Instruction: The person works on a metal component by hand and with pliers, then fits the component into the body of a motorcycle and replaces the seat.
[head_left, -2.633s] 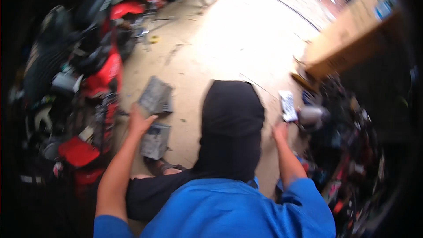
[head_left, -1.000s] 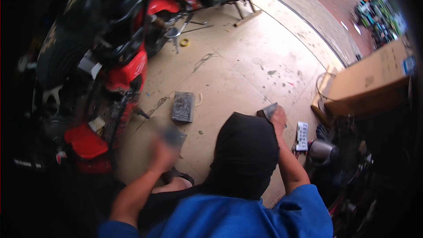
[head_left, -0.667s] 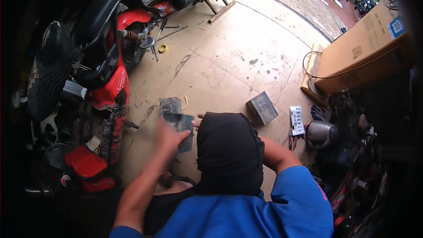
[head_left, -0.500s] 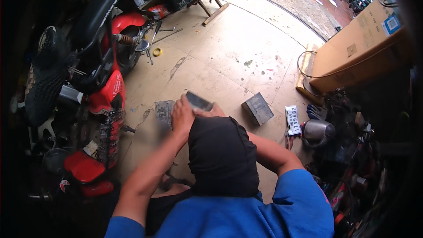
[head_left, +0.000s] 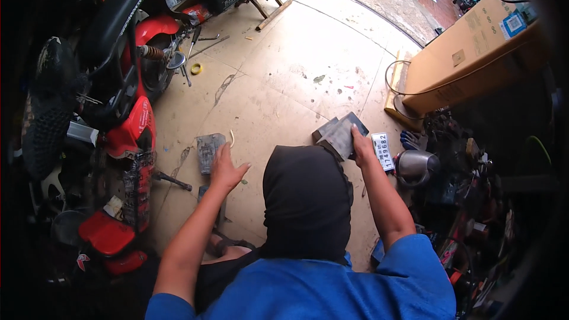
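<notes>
While right hand (head_left: 363,149) grips tilted grey battery-like block (head_left: 339,135) overlapping second block (head_left: 323,127), left hand (head_left: 228,170) spread-fingered by scuffed block (head_left: 207,153), contact unclear; right grip best kept firm across opposite faces

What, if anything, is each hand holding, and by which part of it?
The right hand grips a grey block by its right side. The left hand, open beside another block, appears to hold nothing.

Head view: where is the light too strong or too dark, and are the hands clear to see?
In the head view, the floor looks washed out toward the top, the picture's corners sink into black, and the left hand and right hand show fairly clear outlines.
</notes>
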A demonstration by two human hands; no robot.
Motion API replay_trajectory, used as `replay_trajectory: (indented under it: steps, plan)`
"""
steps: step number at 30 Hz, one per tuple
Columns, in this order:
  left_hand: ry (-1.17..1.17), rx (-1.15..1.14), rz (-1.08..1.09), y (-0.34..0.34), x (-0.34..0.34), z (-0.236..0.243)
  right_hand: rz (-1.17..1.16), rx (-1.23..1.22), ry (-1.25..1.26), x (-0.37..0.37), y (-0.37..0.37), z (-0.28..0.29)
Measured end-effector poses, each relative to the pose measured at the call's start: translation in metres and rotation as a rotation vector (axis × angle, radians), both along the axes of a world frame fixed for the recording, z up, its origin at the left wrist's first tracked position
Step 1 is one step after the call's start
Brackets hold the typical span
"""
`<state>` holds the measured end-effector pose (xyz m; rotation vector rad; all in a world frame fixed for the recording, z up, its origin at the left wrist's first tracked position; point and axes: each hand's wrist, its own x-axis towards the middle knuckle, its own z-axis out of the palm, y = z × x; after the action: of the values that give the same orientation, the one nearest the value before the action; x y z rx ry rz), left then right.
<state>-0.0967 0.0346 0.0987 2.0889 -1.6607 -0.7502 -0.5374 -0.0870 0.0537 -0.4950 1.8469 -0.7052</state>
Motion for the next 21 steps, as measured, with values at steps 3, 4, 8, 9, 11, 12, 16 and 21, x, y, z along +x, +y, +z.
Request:
replay_trajectory:
  steps: [3, 4, 8, 9, 11, 12, 16, 21]
  plan:
    - [-0.25, 0.06, 0.184, 0.023, 0.034, -0.021, 0.092, -0.029, 0.131, 0.026, 0.006, 0.001]
    - [-0.332, 0.083, 0.296, 0.036, 0.044, -0.027, 0.222, -0.047, 0.257, 0.027, 0.004, -0.001]
    - [-0.294, 0.342, 0.563, 0.051, 0.086, -0.061, 0.16, -0.039, 0.186, 0.059, 0.008, 0.009]
    - [-0.252, 0.391, 0.622, 0.056, 0.097, -0.063, 0.139, -0.044, 0.125, 0.07, 0.007, 0.008]
    - [-0.115, 0.401, 0.518, 0.014, 0.082, -0.062, 0.323, -0.043, 0.291, -0.051, -0.004, -0.069]
    - [-0.117, 0.405, 0.537, 0.011, 0.084, -0.063, 0.396, -0.002, 0.501, -0.056, -0.007, -0.083]
    - [-0.109, 0.376, 0.563, 0.014, 0.099, -0.076, 0.457, 0.125, 0.519, -0.006, -0.022, -0.059]
    - [-0.125, 0.33, 0.687, -0.016, 0.084, -0.082, 0.387, -0.019, 0.511, 0.015, -0.016, -0.011]
